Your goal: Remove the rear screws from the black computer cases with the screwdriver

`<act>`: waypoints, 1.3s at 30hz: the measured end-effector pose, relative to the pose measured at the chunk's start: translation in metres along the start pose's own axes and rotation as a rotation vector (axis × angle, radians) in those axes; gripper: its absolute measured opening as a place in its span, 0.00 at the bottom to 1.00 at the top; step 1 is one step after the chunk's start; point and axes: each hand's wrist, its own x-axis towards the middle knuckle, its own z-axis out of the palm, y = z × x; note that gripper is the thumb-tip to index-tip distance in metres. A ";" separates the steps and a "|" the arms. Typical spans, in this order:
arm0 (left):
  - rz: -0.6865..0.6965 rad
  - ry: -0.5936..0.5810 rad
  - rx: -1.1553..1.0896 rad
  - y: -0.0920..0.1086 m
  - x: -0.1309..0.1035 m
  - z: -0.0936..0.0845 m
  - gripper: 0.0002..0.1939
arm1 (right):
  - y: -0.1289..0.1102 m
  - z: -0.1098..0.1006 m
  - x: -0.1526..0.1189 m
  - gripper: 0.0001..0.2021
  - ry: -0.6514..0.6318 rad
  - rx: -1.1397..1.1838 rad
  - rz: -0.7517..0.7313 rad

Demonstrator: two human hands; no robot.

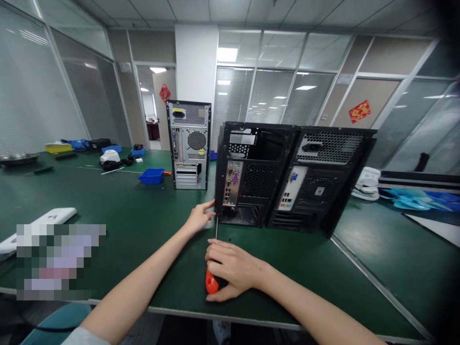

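My right hand (pixel 233 268) is closed around the orange handle of a screwdriver (pixel 212 283). Its thin shaft points away from me, and the tip meets the lower left edge of the back of a black computer case (pixel 251 182). Against that same left edge, my left hand (pixel 201 215) rests with its fingers stretched out. The case stands upright with its port panel facing me; the upper bay is open and no power supply shows there. Touching it on the right is a second black computer case (pixel 312 184), with a power socket at the top.
A silver computer tower (pixel 190 143) stands farther back, beside a blue bin (pixel 151 176). More bins and cables lie at the far left. A white device (pixel 53 218) lies near left by a blurred patch. Blue plastic material (pixel 413 199) lies at the right.
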 end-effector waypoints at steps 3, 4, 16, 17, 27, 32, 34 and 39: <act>-0.001 0.005 -0.003 0.000 0.000 0.000 0.32 | 0.000 0.002 -0.001 0.24 0.053 0.008 -0.013; -0.001 0.005 -0.005 0.000 0.000 0.000 0.32 | 0.000 0.003 -0.001 0.24 0.075 0.011 -0.019; -0.012 0.003 -0.004 0.000 0.001 0.001 0.31 | 0.001 0.001 -0.001 0.24 0.114 0.072 0.010; -0.015 0.002 -0.004 0.000 0.001 0.001 0.31 | 0.001 0.000 -0.001 0.25 0.106 0.072 0.014; -0.026 -0.002 0.005 0.000 0.001 0.001 0.32 | -0.003 -0.001 -0.001 0.24 0.010 -0.051 -0.007; -0.015 0.008 -0.009 0.000 0.001 0.001 0.32 | -0.003 0.003 -0.001 0.25 -0.014 -0.060 0.004; -0.016 0.010 -0.008 0.000 0.002 0.001 0.31 | -0.003 0.003 -0.001 0.26 -0.020 -0.064 0.006; -0.016 0.009 -0.011 -0.001 0.002 0.001 0.32 | -0.003 0.002 0.000 0.26 0.001 -0.081 0.003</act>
